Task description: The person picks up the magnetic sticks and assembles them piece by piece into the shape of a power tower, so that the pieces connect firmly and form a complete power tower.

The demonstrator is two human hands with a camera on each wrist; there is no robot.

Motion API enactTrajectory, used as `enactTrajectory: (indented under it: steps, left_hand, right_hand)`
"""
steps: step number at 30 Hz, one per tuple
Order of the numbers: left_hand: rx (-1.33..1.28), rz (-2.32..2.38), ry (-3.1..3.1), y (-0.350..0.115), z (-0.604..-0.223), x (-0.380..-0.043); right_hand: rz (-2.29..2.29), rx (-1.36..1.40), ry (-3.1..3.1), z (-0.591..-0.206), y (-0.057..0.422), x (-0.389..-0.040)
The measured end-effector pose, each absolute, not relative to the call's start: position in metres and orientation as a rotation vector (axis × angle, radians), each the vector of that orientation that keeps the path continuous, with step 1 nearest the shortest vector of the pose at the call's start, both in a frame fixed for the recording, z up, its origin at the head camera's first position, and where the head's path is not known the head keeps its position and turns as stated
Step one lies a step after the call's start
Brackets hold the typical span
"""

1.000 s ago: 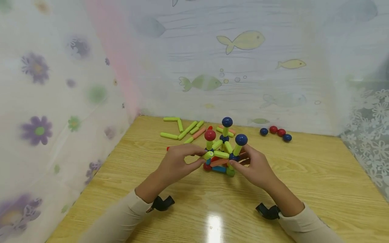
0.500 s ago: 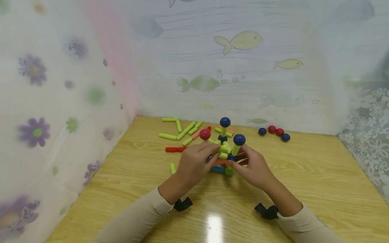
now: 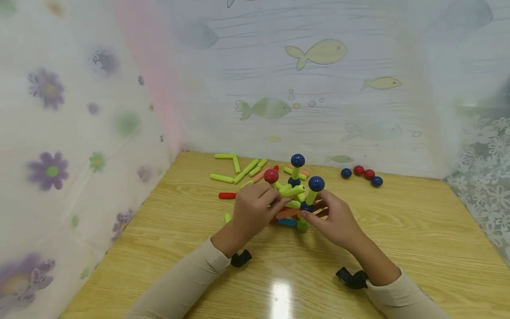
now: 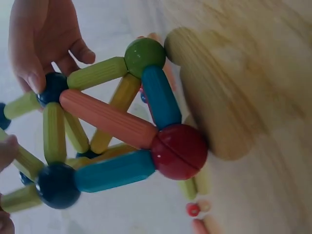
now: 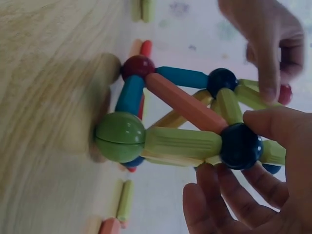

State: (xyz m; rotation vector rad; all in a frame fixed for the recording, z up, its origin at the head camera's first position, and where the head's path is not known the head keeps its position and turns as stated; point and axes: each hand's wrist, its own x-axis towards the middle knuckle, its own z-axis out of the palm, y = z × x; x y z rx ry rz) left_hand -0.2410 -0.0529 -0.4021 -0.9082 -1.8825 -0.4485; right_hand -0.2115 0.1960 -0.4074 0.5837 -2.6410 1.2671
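A framework of magnetic sticks and balls (image 3: 287, 221) stands on the table, with blue and orange sticks low down and yellow-green ones above. My right hand (image 3: 334, 217) holds its front-right dark blue ball (image 5: 241, 145), thumb on one side and fingers on the other. My left hand (image 3: 255, 208) pinches a yellow-green stick (image 3: 293, 191) at the framework's upper left. That stick lies slantwise by the top; whether it touches a ball is hidden by the fingers. A red ball (image 3: 271, 176) and two dark blue balls (image 3: 316, 183) top upright sticks.
Loose yellow-green sticks (image 3: 246, 171) lie at the back left of the wooden table (image 3: 398, 230), with a red stick (image 3: 227, 195) nearer. Loose red and blue balls (image 3: 369, 174) sit at the back right. A patterned curtain (image 3: 255, 66) borders the table behind.
My left hand has moved right with the yellow-green stick, across the framework's upper front. The red-topped upright has shifted slightly left. My right hand keeps its hold on the blue ball.
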Motion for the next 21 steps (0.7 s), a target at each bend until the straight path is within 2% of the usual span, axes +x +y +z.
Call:
enactTrajectory:
  steps: [5,11,21]
  left_hand:
    - [-0.798,-0.761,-2.018,-0.060,-0.415,-0.252]
    - [-0.835,-1.044,-2.108,-0.060,-0.420,-0.260]
    - [-0.814,-1.088,-2.130,-0.059,-0.420,-0.259]
  right_hand:
    - [1.250,0.591,-2.522,-0.401,0.196,-0.207]
    - [1.189,0.618,-2.442,-0.397,0.195,-0.205]
    - [1.092,0.675,-2.405,-0.398,0.193,-0.204]
